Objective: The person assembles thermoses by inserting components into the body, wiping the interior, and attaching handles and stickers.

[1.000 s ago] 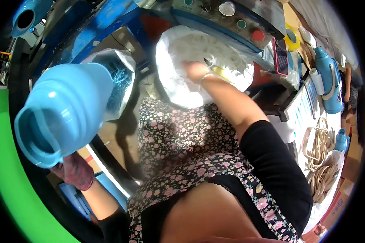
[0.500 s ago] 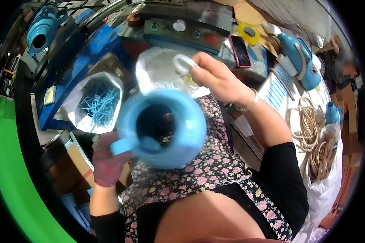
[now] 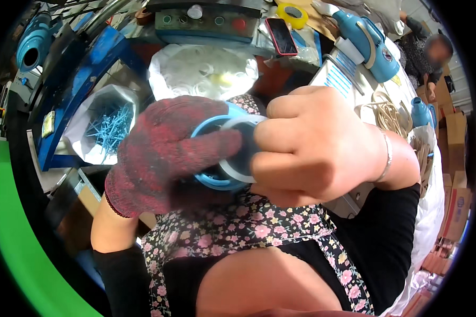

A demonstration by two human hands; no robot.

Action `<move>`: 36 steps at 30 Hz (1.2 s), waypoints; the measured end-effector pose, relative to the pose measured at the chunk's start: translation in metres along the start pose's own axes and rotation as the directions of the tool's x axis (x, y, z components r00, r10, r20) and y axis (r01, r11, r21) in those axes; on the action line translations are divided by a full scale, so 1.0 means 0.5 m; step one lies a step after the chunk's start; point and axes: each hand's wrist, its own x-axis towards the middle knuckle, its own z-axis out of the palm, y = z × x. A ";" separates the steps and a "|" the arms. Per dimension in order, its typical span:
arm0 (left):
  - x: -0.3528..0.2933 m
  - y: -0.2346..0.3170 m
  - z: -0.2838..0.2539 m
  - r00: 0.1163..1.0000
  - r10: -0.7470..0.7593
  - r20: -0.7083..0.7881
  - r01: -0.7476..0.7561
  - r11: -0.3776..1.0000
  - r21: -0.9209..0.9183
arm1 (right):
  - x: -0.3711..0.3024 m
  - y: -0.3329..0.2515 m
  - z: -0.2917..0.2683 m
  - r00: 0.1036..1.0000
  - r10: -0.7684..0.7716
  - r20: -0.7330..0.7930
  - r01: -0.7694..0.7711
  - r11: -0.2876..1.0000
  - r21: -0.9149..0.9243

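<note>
A blue jug body (image 3: 217, 185) stands mouth up in front of my apron, mostly covered by my hands. My left hand (image 3: 161, 150), in a dark red knit glove, is wrapped over its near-left side, with one finger reaching across the mouth. That finger touches a white ring (image 3: 235, 173) lying at the jug's opening. My right hand (image 3: 317, 145), bare, has its fingers curled on the ring's right side, which they hide. Beyond the jug sits a white bag (image 3: 161, 66) holding several pale rings (image 3: 195, 79).
Left, a white bag (image 3: 79, 134) holds thin blue plastic pieces (image 3: 111, 127). At the back are a control box (image 3: 206, 36), a phone (image 3: 281, 37) and yellow tape (image 3: 292, 16). On the right lie a blue flask (image 3: 373, 50) and coiled cord (image 3: 388, 113); another person (image 3: 415, 45) is behind.
My right hand has brought the ring down from above the bag to the jug's mouth. My left hand has moved from the handle up to the rim.
</note>
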 end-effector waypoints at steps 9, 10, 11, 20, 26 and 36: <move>0.021 0.028 -0.012 0.980 -0.067 0.185 0.012 0.959 0.283 | -0.019 -0.036 -0.008 0.986 0.150 -0.073 -0.152 0.988 -0.035; 0.023 0.026 -0.009 0.981 -0.046 0.188 -0.002 0.969 0.246 | -0.019 -0.038 -0.006 0.985 0.170 -0.024 -0.171 0.985 -0.032; 0.019 0.023 -0.002 0.989 -0.017 0.144 -0.015 0.976 0.218 | -0.018 -0.039 -0.002 0.982 0.188 0.024 -0.187 0.982 -0.031; 0.016 0.007 0.022 0.991 -0.062 0.116 0.068 0.996 -0.052 | 0.015 0.013 -0.034 0.881 0.057 0.469 -0.139 0.980 0.141; 0.004 -0.067 0.046 0.968 -0.007 0.252 0.046 0.988 -0.149 | 0.037 0.046 -0.026 0.766 0.125 0.630 -0.156 0.988 -0.005; -0.056 -0.034 0.042 0.939 -0.307 0.156 0.334 0.922 -0.195 | -0.260 0.111 0.027 0.741 0.564 -0.364 -0.443 0.818 0.368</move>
